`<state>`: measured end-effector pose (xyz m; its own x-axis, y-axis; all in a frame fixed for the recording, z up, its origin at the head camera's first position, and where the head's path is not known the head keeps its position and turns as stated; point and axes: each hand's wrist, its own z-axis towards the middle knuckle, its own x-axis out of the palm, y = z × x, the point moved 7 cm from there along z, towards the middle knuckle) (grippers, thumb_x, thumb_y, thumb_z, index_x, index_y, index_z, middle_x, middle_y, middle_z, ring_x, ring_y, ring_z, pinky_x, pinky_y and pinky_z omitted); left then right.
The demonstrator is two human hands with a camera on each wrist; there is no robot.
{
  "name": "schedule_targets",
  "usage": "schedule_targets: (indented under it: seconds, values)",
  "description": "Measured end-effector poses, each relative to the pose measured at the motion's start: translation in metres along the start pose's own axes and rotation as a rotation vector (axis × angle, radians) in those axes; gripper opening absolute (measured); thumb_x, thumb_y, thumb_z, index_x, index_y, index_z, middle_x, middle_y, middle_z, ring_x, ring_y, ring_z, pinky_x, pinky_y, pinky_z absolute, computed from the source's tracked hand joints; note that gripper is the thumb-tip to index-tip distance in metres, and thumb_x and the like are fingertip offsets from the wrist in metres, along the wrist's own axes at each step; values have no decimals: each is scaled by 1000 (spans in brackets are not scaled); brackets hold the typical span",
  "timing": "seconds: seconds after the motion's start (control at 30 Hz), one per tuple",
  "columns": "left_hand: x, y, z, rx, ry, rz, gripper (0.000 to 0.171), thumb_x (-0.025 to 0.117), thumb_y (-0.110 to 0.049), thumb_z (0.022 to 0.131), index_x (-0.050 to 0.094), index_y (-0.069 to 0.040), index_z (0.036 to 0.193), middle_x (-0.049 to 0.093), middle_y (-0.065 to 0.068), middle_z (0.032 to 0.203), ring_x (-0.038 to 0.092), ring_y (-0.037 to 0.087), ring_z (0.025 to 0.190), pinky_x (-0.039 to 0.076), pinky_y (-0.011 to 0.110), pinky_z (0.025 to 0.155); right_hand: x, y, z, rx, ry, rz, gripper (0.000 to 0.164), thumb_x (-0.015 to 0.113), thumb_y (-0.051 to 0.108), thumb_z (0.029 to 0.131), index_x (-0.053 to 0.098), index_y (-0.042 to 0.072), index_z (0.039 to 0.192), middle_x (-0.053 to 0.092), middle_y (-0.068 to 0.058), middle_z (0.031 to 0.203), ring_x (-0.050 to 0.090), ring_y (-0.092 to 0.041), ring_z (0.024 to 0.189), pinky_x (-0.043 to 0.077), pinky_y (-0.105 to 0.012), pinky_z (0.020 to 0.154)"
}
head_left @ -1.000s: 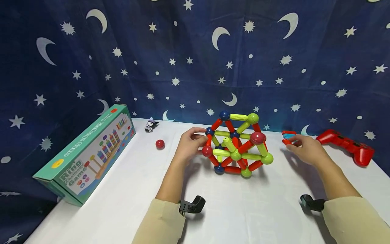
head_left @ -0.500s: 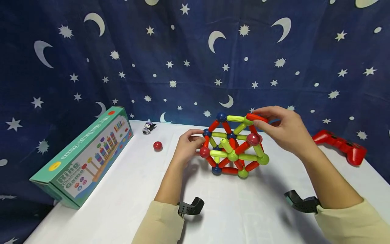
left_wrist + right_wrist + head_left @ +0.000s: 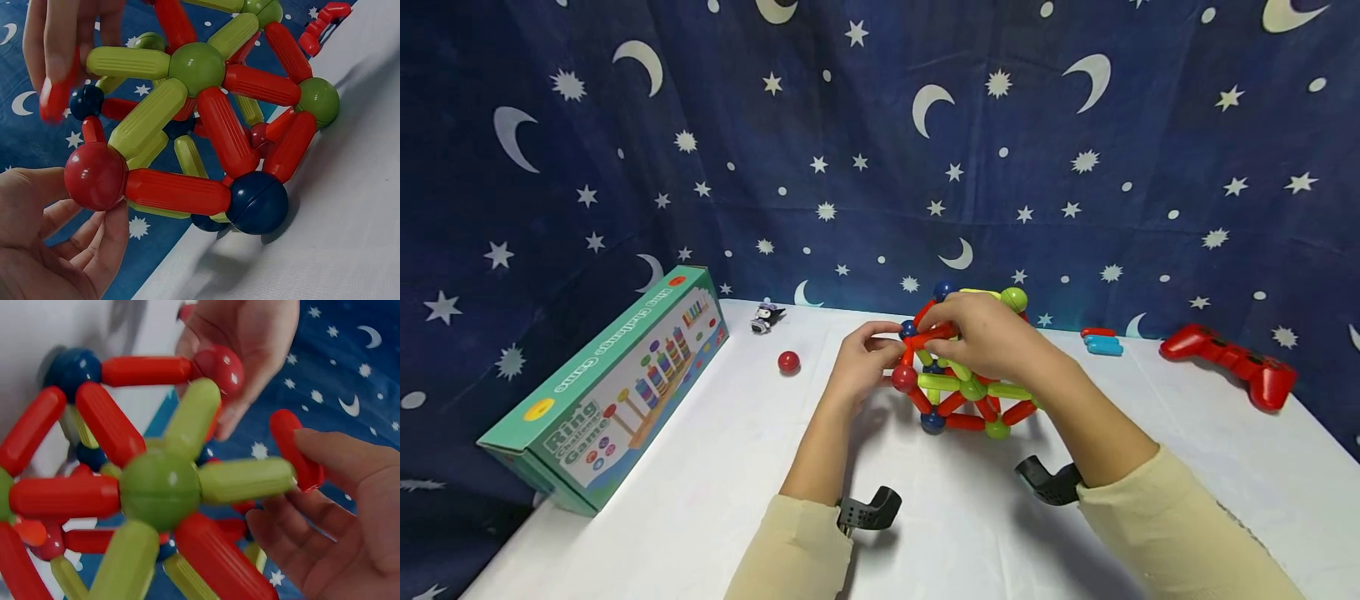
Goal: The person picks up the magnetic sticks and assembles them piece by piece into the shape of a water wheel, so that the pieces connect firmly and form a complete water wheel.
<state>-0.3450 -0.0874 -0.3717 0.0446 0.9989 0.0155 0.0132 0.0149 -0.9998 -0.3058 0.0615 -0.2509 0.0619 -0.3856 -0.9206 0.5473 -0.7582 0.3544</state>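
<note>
A magnetic ball-and-rod frame (image 3: 964, 422) in red, lime green and dark blue stands mid-table. At its left side my left hand (image 3: 862, 362) holds a red ball (image 3: 95, 176) of the frame between thumb and fingers. My right hand (image 3: 988, 333) reaches across the frame's upper part and pinches a loose red magnetic rod (image 3: 295, 449) between thumb and fingertips. In the right wrist view the rod's lower end is close to the tip of a lime rod (image 3: 250, 480) that sticks out from a green ball (image 3: 159, 489). The right hand hides much of the frame's top in the head view.
Right of the frame lie a red rod and blue rods (image 3: 1103, 348), then a red game controller (image 3: 1228, 364). A loose red ball (image 3: 788, 362) and a small figurine (image 3: 766, 317) are on the left. A green game box (image 3: 617, 387) stands along the left edge.
My right hand has picked up a red rod from the right-hand pile and carried it left, over to the frame's upper left. The left hand has stayed at the frame's left side.
</note>
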Motion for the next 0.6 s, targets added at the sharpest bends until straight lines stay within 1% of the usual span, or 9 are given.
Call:
schedule_targets:
  seconds: [0.1,0.2,0.33,0.5,0.6]
  values:
    - [2,-2,0,9,14,-17,35,63,-7,96,66,-9,131,69,15,109,71,20,84,64,43,75,11,3,6,3,79,-31,23,78,17,92,79,13,115,74,-6,111,66,-24,104,59,-41,90]
    - [2,-2,-1,14,21,-25,37,63,-7,96,65,-7,133,69,16,110,71,20,83,64,41,73,18,6,11,-9,127,-57,23,78,17,92,78,12,114,75,-6,111,67,-25,103,58,-42,93]
    - [1,-3,-1,16,19,-21,39,62,-7,97,63,-5,135,69,16,111,71,20,84,64,39,72,21,7,14,-17,142,-72,22,77,16,92,79,12,113,76,-6,108,67,-24,101,58,-41,92]
    - [1,-3,-1,16,19,-23,39,61,-6,96,63,-4,135,70,16,109,71,19,81,64,38,70,23,8,15,-26,154,-53,22,75,14,91,80,11,112,76,-5,105,67,-23,98,59,-39,88]
    - [2,-2,-1,10,20,-24,39,62,-6,96,63,-4,135,69,15,109,71,19,82,64,38,70,23,7,14,-15,160,-43,22,75,15,91,79,12,112,76,-4,104,66,-22,94,59,-37,86]
